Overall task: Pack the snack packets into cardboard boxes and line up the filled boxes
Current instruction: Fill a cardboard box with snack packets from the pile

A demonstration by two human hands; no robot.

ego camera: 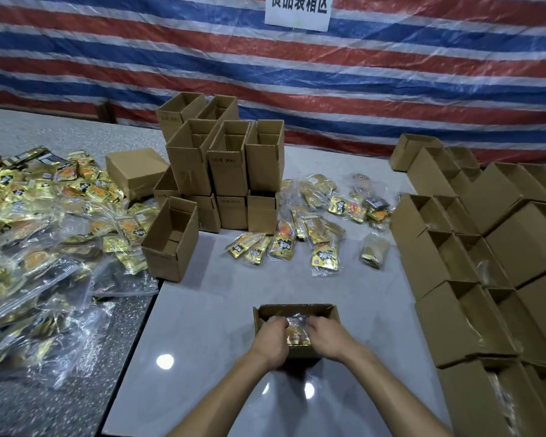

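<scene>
Both hands in open cardboard box (297,308), lower centre of frame on worktop (215,310). I have left hand (270,337) and right hand (325,335) fingers (281,323) curled round bagged snack packets (298,331), tucking them in. Risk: uneven push tips box, or bag springs out over rim.

Left hand (273,337) and right hand (324,335) reach forward together, fingers seemingly curled.

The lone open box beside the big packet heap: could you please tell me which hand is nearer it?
Left. The left hand sits nearer the viewer and right of the lone open box; the right hand is farther right still.
</scene>
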